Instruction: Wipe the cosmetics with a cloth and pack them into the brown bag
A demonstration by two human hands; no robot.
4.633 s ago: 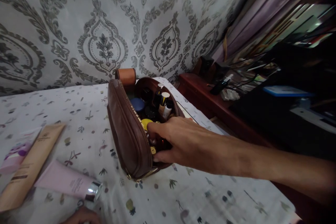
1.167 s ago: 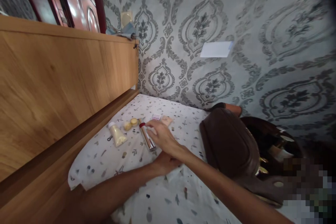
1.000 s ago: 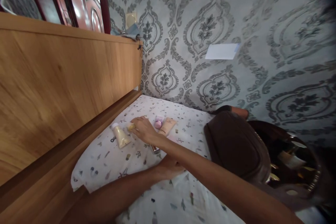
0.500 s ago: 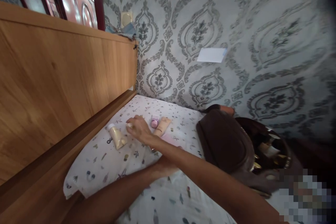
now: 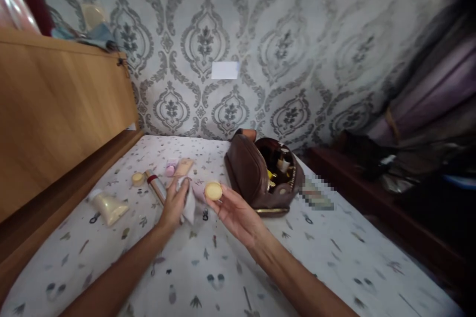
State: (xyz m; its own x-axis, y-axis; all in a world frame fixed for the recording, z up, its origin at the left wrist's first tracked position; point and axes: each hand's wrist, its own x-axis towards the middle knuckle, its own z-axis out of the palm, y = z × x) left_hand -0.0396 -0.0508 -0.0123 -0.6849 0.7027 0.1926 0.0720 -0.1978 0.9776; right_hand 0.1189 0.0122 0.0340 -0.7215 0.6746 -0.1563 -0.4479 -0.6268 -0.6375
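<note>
My right hand [image 5: 241, 215] grips a small round pale-yellow cosmetic jar [image 5: 213, 191] between thumb and fingers, its flat face turned toward me. My left hand [image 5: 174, 204] is closed on a white cloth [image 5: 189, 203] that hangs down beside the fingers. Just left of that hand lies a slim tube with a red band [image 5: 156, 186]. Farther left are a small round yellowish container [image 5: 138, 179] and a cream squeeze tube with a white cap [image 5: 110, 206]. Beyond the left hand rest a pink bottle [image 5: 170, 168] and a peach tube [image 5: 184, 165].
A brown bag [image 5: 243, 176] stands open on the patterned sheet [image 5: 208, 262], with several items inside. To the left rises a wooden panel [image 5: 63, 119]. Patterned wallpaper [image 5: 253, 25] covers the wall behind. Dark items and purple fabric [image 5: 431, 94] are at the right.
The view has swung right. My right hand has drawn back from the left side and now holds the round jar up. The arms no longer cross, and the left hand's cloth shows.
</note>
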